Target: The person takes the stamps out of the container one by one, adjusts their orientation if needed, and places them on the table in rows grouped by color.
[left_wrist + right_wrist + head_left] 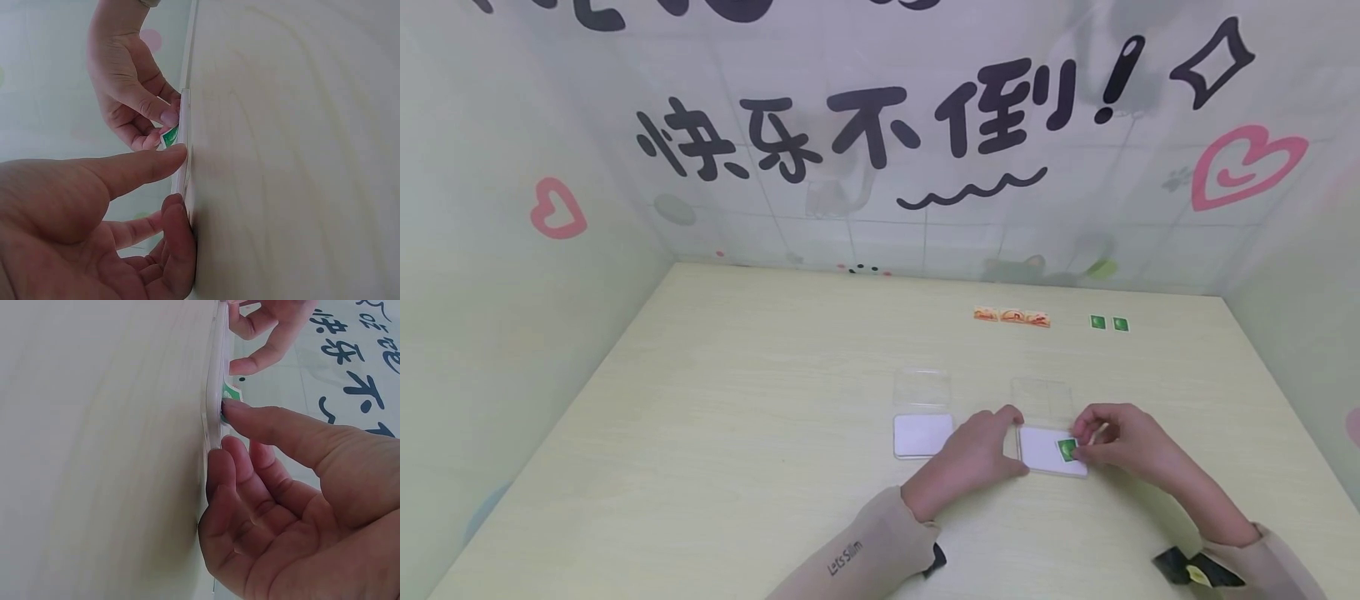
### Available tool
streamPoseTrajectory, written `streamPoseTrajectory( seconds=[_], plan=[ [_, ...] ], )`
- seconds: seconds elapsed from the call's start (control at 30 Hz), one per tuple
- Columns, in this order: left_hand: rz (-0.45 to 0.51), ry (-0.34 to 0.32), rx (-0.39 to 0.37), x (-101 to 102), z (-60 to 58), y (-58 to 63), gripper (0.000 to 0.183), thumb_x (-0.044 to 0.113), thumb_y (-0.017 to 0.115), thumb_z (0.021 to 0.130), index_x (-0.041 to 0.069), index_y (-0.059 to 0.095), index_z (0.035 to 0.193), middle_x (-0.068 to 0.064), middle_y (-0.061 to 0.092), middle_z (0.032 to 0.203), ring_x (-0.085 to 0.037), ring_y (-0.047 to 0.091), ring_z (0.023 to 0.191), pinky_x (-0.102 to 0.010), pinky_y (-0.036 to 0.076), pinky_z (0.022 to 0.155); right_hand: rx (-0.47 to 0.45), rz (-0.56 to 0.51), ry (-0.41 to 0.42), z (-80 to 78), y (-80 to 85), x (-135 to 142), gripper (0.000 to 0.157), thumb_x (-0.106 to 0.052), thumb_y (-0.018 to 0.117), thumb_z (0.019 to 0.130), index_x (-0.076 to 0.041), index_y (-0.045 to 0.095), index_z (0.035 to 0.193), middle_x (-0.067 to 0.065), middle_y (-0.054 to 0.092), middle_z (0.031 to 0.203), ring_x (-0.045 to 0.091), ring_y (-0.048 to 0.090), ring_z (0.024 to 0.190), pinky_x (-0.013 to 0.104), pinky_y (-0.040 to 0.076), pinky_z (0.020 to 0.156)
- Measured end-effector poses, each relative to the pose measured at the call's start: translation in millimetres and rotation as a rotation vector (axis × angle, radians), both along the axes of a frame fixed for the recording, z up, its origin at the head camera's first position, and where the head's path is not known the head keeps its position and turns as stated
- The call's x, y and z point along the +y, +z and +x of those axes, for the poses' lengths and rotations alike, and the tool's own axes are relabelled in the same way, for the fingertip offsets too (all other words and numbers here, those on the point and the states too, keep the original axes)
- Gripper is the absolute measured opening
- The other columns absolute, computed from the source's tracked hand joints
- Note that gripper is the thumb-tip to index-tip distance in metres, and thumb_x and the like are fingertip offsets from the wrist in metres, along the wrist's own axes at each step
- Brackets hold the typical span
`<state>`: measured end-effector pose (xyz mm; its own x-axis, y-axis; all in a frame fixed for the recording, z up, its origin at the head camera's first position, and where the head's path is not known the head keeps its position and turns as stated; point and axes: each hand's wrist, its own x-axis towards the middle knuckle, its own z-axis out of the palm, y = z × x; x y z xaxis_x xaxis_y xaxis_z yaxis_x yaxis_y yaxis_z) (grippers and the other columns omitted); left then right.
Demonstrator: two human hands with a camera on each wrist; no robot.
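My left hand (pixel 973 450) grips the left end of a flat white case (pixel 1041 452), thumb on the near edge and a finger on the far edge. Over the case's right part, my right hand (pixel 1123 442) pinches a small green sticker (pixel 1067 450) at its right side. From the left wrist, the sticker (pixel 170 137) appears tilted up from the white face, by the right hand's fingers. In the right wrist view, the right thumb overlaps part of the sticker (pixel 230 393). A clear lid (pixel 1041 398) lies open behind the case.
Left of the left hand lies a second white case (pixel 921 435), with its clear lid (pixel 922 387) behind it. Farther back on the table (pixel 700 400) are a row of orange stickers (pixel 1012 316) and two green stickers (pixel 1098 322). Printed curtains enclose the back and sides.
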<state>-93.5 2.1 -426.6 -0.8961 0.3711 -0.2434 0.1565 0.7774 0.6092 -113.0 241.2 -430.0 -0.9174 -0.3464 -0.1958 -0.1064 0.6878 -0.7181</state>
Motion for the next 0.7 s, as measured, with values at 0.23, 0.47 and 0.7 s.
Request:
streamPoseTrajectory(
  seconds=[0.23, 0.47, 0.7],
  plan=[
    [0.006, -0.005, 0.003, -0.6, -0.5, -0.3, 0.056, 0.023, 0.088, 0.087, 0.017, 0.061, 0.136, -0.004, 0.068, 0.111, -0.011, 0.056, 0.089, -0.026, 0.05, 0.08, 0.007, -0.001, 0.01, -1.6, -0.4, 0.8, 0.014, -0.001, 0.081, 0.088, -0.003, 0.07, 0.096, 0.002, 0.066, 0.088, 0.018, 0.055, 0.079, 0.024, 0.046, 0.067],
    [0.008, 0.001, -0.006, -0.7, 0.2, 0.6, 0.055, 0.022, 0.088, 0.088, 0.017, 0.061, 0.135, -0.004, 0.068, 0.112, -0.011, 0.056, 0.09, -0.026, 0.05, 0.081, -0.012, -0.028, 0.021, -1.4, -1.2, 1.0, 0.012, -0.002, 0.08, 0.089, -0.002, 0.07, 0.096, 0.003, 0.067, 0.088, 0.016, 0.055, 0.078, 0.024, 0.048, 0.068],
    [0.012, 0.008, -0.01, -0.4, 0.2, 0.6, 0.055, 0.022, 0.088, 0.087, 0.018, 0.061, 0.135, -0.003, 0.068, 0.113, -0.011, 0.056, 0.09, -0.026, 0.05, 0.08, -0.037, -0.057, 0.026, -0.3, -1.4, 0.6, 0.011, -0.002, 0.078, 0.09, -0.002, 0.069, 0.096, 0.004, 0.067, 0.088, 0.015, 0.057, 0.077, 0.024, 0.049, 0.066]
  ],
)
